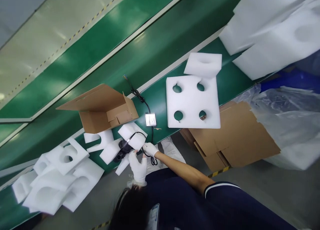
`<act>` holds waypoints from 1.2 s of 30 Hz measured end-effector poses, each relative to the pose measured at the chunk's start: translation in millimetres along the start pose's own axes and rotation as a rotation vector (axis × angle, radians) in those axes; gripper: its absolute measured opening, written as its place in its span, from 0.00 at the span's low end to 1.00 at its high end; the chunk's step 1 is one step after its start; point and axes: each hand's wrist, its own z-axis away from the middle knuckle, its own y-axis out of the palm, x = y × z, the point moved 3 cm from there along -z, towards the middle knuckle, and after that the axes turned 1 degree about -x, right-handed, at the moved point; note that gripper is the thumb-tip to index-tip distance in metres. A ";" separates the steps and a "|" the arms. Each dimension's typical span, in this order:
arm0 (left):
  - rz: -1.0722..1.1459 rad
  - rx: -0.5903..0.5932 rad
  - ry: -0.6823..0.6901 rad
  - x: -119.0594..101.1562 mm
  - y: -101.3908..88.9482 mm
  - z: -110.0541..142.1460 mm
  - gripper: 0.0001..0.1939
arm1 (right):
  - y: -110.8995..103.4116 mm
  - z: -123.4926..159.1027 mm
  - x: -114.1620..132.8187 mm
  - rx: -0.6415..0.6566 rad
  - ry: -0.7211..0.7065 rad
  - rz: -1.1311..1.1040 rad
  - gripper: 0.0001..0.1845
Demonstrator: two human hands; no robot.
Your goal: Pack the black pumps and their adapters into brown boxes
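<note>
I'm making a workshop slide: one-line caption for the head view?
Left hand and right hand, white-gloved, beside a black device near an open cardboard box.

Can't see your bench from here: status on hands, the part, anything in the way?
Right hand at black cable. Left hand beside black device. White foam pieces crowd the device. Open carton just beyond.

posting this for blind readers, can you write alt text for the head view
A person's left hand and right hand, both white-gloved, are at a black device and cable by the edge of a green bench. An open box stands beyond; a four-holed foam block lies to its right, a foam pile to its left.
</note>
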 end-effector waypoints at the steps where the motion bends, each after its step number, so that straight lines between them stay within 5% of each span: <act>1: 0.026 -0.005 -0.025 1.0 3.8 6.8 0.22 | -3.5 -0.5 -1.9 -0.006 0.003 0.003 0.08; 6: -0.097 -0.198 -0.015 -18.0 4.8 -16.9 0.40 | -18.2 -2.1 -10.9 -0.043 0.027 -0.155 0.05; 11: -0.312 -0.017 0.214 -36.5 -0.6 -65.8 0.49 | -20.2 3.0 -25.9 -0.041 0.112 -0.329 0.06; 18: -0.314 -0.051 0.289 -36.3 -0.2 -73.7 0.43 | -16.3 9.9 -32.6 -0.074 0.175 -0.414 0.05; 23: -0.335 -0.100 0.277 -37.9 5.0 -72.6 0.39 | 12.9 19.4 -18.5 -0.057 0.094 -0.375 0.09; 28: -0.345 -0.153 0.379 -32.4 6.5 -74.8 0.40 | 36.7 3.8 -9.7 -0.215 0.041 -0.338 0.08; 36: -0.288 -0.196 0.489 -20.7 5.1 -79.6 0.42 | 20.2 2.8 -33.4 -0.275 -0.093 -0.427 0.15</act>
